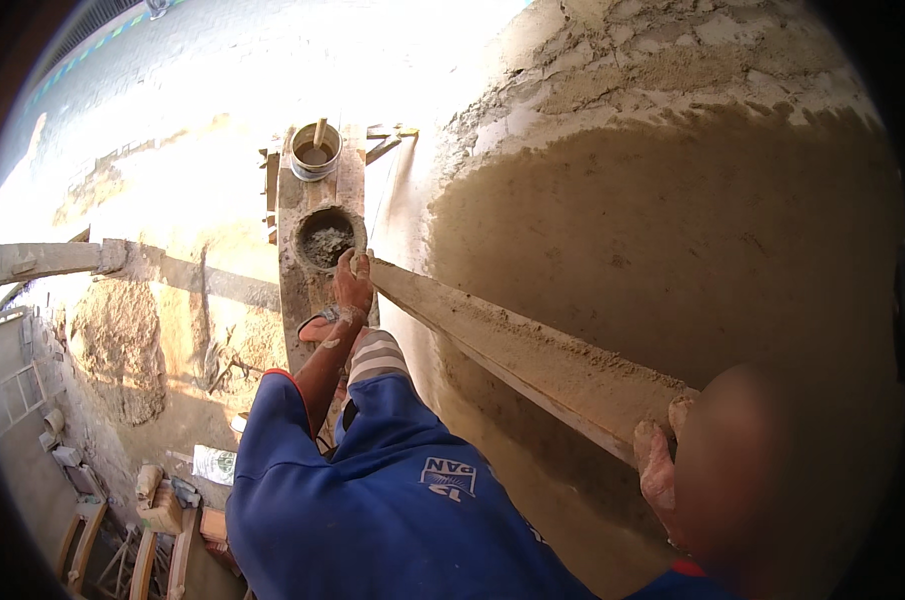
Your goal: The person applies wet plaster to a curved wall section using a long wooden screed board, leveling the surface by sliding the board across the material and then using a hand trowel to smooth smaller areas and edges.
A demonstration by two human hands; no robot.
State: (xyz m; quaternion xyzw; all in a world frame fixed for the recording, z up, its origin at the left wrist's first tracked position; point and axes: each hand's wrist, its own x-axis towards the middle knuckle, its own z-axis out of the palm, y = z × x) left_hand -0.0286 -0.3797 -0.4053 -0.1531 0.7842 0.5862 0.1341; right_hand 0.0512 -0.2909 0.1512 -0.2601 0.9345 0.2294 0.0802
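My left hand (355, 285) is closed around the near-left end of a long, mortar-crusted straightedge board (533, 355), which runs diagonally down to the right. My right hand (658, 460) grips its other end at lower right, partly hidden by a blurred patch. The board lies along or very near a wall with damp plaster (663, 220); contact is unclear. Just beyond my left hand, a round bucket (357, 228) with grey mortar inside rests on a narrow wooden plank (291, 290). Farther along the plank stands a second bucket (315, 165) with a wooden handle sticking out.
My sandalled foot (316, 328) is on the raised plank. Far below at left lie sandy ground (113, 350), a ladder-like frame (18, 395), sacks (215, 463), blocks (163, 515) and wooden trestles (183, 555). A concrete beam (43, 262) crosses at left; rough masonry (653, 50) tops the wall.
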